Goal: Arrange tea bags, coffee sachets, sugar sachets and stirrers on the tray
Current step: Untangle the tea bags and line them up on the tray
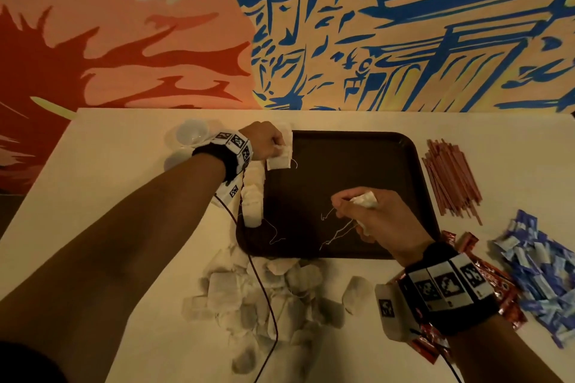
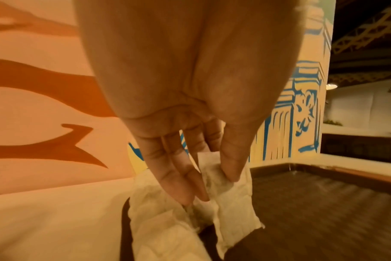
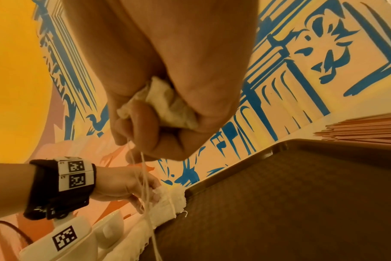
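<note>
A dark brown tray [image 1: 342, 171] lies on the white table. White tea bags [image 1: 253, 196] stand in a row along its left edge. My left hand [image 1: 273, 146] is at the tray's far left corner and pinches a tea bag [image 2: 230, 197] between thumb and fingers. My right hand [image 1: 364, 211] hovers over the tray's middle and grips a bunch of crumpled tea bags [image 3: 165, 104], their strings dangling down. A loose heap of tea bags [image 1: 264, 292] lies on the table in front of the tray.
Reddish stirrers [image 1: 451, 180] lie in a heap right of the tray. Red coffee sachets [image 1: 497, 283] and blue-white sugar sachets [image 1: 535, 270] are piled at the right. Small white cups [image 1: 189, 134] stand behind my left wrist. A painted wall rises behind the table.
</note>
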Available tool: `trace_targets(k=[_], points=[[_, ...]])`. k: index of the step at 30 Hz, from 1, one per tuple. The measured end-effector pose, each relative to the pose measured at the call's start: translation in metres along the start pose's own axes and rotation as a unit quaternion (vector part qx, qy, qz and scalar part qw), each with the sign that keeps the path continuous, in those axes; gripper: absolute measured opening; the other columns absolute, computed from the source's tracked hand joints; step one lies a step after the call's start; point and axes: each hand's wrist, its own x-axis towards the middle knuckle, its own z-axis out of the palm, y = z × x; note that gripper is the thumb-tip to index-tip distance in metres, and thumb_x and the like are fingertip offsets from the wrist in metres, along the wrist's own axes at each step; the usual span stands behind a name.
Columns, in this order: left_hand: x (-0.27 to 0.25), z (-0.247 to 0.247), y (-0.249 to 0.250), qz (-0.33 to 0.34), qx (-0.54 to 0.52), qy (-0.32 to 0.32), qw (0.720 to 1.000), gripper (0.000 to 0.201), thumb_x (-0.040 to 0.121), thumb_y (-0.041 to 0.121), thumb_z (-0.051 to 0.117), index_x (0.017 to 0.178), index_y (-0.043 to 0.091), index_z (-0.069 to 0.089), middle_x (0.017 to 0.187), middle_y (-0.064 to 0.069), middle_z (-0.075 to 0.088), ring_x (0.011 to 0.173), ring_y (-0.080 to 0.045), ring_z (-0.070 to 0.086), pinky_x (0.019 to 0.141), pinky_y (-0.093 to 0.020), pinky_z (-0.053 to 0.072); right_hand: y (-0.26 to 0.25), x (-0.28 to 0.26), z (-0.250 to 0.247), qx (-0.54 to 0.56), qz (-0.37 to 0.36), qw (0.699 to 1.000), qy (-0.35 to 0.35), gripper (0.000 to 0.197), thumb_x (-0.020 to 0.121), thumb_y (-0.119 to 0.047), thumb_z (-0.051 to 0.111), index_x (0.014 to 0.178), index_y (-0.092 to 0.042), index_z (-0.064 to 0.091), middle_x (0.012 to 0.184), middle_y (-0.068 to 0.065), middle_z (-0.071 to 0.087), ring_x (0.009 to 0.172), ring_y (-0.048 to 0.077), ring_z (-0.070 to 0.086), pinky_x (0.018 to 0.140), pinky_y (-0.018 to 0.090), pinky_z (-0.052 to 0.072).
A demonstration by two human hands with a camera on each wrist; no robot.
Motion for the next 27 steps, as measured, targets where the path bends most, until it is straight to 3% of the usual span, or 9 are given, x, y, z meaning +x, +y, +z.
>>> trace_targets(k=[8, 19, 23, 27], points=[[0.032, 0.006, -0.004, -0.012, 0.039, 0.036, 0.999, 0.024, 0.093, 0.029, 0.067, 0.112, 0.017, 0.073, 0.12, -0.005, 0.068, 0.11, -0.026, 0.062, 0.086, -0.028, 0.045, -0.005, 0.024, 0.0, 0.019, 0.0, 1.0, -0.003, 0.014, 0.095, -0.028, 0.069, 0.104, -0.018, 0.075, 0.088, 0.004, 0.076, 0.051, 0.006, 0.053, 0.046, 0.019, 0.041], [0.03, -0.003, 0.006, -0.056, 0.071, 0.116, 0.989, 0.017, 0.093, 0.034, 0.066, 0.106, 0.023, 0.07, 0.117, -0.004, 0.065, 0.108, -0.028, 0.061, 0.089, -0.036, 0.05, 0.0, 0.004, 0.003, 0.033, 0.022, 0.999, -0.001, 0.021, 0.099, -0.036, 0.061, 0.105, -0.021, 0.075, 0.09, 0.003, 0.074, 0.057, 0.008, 0.053, 0.05, 0.02, 0.042], [0.002, -0.018, 0.014, -0.044, -0.014, 0.149, 0.988, 0.017, 0.09, 0.037, 0.068, 0.098, 0.022, 0.071, 0.107, -0.001, 0.07, 0.101, -0.024, 0.065, 0.089, -0.038, 0.054, -0.003, -0.009, 0.0, 0.081, 0.047, 0.996, 0.006, 0.036, 0.1, -0.047, 0.053, 0.105, -0.019, 0.075, 0.09, 0.006, 0.072, 0.055, 0.008, 0.053, 0.047, 0.021, 0.04], [-0.059, -0.03, 0.034, 0.007, -0.126, 0.179, 0.976, 0.012, 0.091, 0.034, 0.067, 0.096, 0.024, 0.072, 0.101, 0.008, 0.07, 0.093, -0.009, 0.064, 0.085, -0.029, 0.051, -0.01, -0.028, -0.002, 0.146, 0.063, 0.987, -0.005, 0.053, 0.099, -0.059, 0.044, 0.111, -0.017, 0.074, 0.086, 0.009, 0.07, 0.058, 0.012, 0.053, 0.048, 0.026, 0.038]])
